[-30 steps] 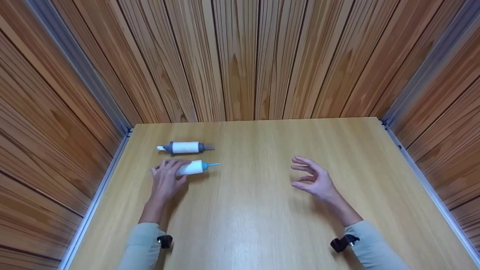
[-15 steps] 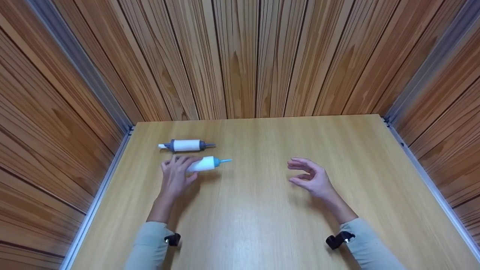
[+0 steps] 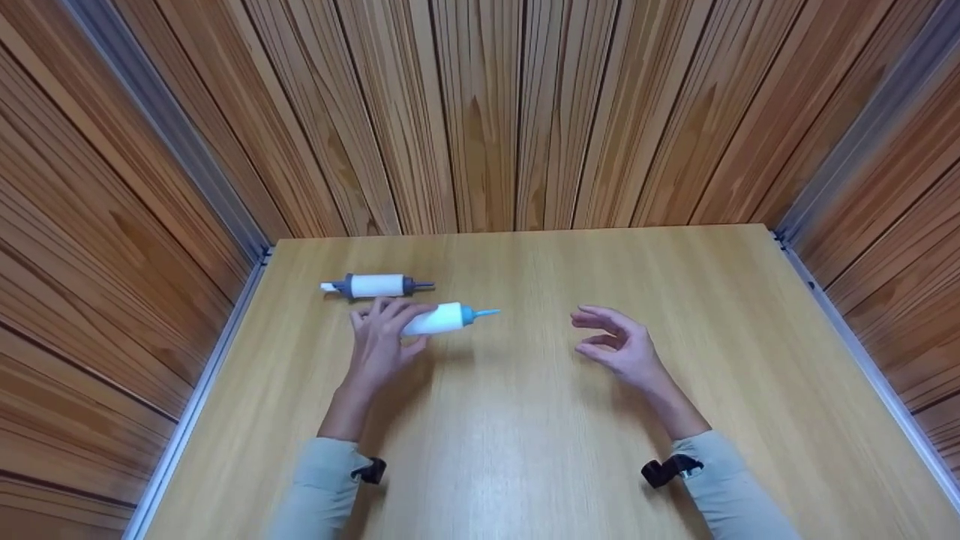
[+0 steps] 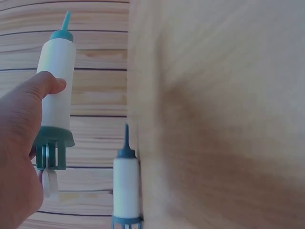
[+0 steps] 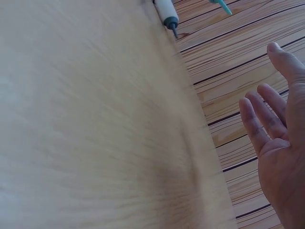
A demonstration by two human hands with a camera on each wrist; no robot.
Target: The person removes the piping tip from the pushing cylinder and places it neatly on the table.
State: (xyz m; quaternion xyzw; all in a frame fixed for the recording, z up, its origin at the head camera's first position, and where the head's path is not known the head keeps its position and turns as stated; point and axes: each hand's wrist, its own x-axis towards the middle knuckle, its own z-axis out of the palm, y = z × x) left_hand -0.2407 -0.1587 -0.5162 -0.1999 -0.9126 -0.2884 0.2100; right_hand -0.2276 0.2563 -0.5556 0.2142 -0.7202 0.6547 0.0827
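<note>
My left hand point(image 3: 381, 341) grips a white, syringe-like dispenser point(image 3: 439, 320) above the table, its narrow light-blue nozzle pointing right. In the left wrist view the thumb presses the dispenser's white barrel point(image 4: 57, 90), and a teal flange with prongs and a white tab shows at its rear end. Behind that hand, a second white dispenser point(image 3: 377, 285) with dark grey-blue ends lies on its side on the table. My right hand point(image 3: 619, 345) hovers at the right with fingers loosely bent and thumb apart, holding nothing.
Both hands are over a light wooden table point(image 3: 517, 420). Wood-plank walls point(image 3: 487, 112) enclose it at the back and both sides, with metal rails point(image 3: 199, 397) along the side edges. A small black camera point(image 3: 670, 471) sits on each wrist.
My left hand has carried the light-blue-tipped dispenser rightward and up off the table. The right hand has shifted slightly left, its fingers much the same. The other dispenser stays in place.
</note>
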